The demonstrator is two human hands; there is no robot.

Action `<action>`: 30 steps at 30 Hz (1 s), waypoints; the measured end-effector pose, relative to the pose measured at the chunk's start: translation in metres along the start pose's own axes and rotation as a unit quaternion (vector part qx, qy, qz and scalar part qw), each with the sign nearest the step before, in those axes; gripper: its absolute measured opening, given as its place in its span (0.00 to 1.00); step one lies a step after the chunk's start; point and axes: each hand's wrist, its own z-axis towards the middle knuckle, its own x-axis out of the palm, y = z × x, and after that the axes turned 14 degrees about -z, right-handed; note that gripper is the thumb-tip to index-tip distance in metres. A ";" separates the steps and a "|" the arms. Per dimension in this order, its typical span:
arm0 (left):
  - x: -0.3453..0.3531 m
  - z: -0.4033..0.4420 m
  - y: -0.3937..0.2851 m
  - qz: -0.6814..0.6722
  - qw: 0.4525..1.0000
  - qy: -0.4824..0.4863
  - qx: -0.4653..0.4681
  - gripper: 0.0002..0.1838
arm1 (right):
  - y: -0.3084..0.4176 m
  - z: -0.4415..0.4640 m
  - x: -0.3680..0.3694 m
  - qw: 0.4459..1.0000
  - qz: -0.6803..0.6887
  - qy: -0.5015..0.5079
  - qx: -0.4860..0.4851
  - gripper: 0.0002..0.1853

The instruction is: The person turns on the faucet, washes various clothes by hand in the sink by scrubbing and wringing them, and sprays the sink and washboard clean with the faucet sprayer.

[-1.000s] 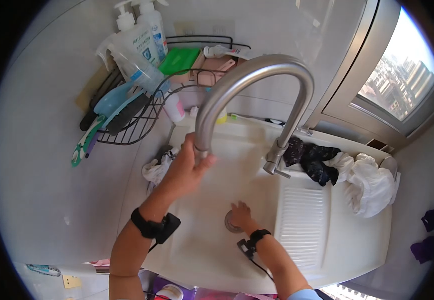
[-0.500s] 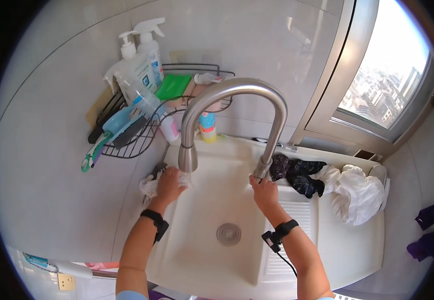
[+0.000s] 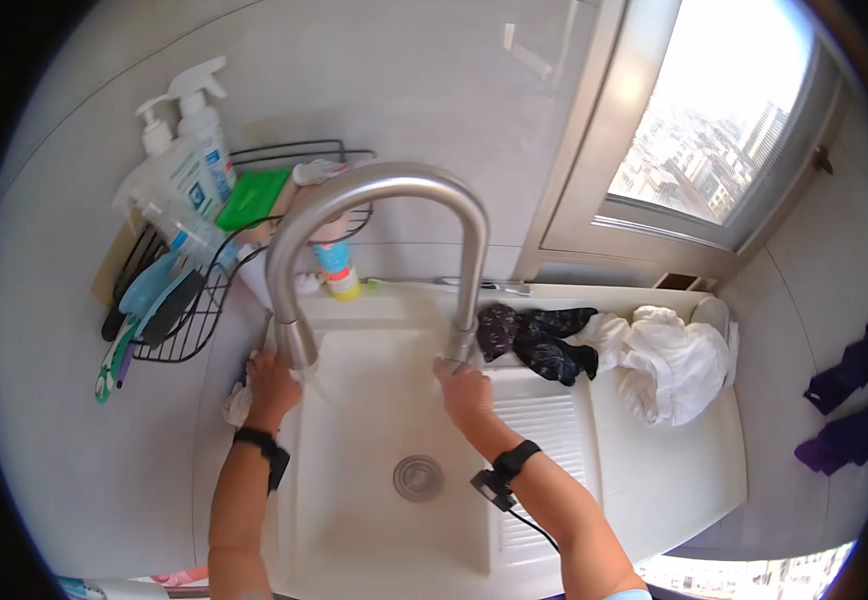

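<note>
The curved metal faucet (image 3: 379,180) arches over a white sink (image 3: 354,540). My right hand (image 3: 466,392) is at the faucet's base, fingers closed round its small lever (image 3: 457,366). On the other side, my left hand (image 3: 274,388) is just below and left of the spout head (image 3: 297,345); its fingertips are partly hidden, and I cannot tell whether they hold anything. Beside that hand, a whitish cloth (image 3: 238,403) lies on the sink's left rim. A faint blur under the spout may be water. Each wrist wears a black strap.
A wire corner rack (image 3: 179,340) holds white bottles (image 3: 176,165), brushes (image 3: 149,290) and a green sponge (image 3: 254,198). Dark cloth (image 3: 544,345) and white cloth (image 3: 659,365) lie on the right ledge. A window (image 3: 714,110) is at the upper right; purple cloths (image 3: 854,430) hang far right.
My view has turned to the right, so the sink, faucet and rack appear further left. Both hands keep nearly the same places relative to the faucet.
</note>
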 end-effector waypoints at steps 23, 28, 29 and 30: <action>-0.036 -0.171 -0.152 -0.668 0.649 0.312 -0.187 0.24 | -0.092 -0.045 0.070 0.938 0.327 -0.108 0.047 0.12; -0.042 -0.168 -0.195 -0.677 0.602 0.337 -0.256 0.30 | -0.020 -0.141 0.054 0.829 0.479 -0.141 -0.252 0.14; -0.026 -0.173 -0.185 -0.637 0.641 0.357 -0.237 0.30 | -0.024 -0.142 0.041 0.806 0.501 -0.128 -0.287 0.15; 0.006 -0.183 -0.158 -0.581 0.697 0.360 -0.218 0.27 | -0.042 -0.130 0.038 0.835 0.484 -0.097 -0.242 0.16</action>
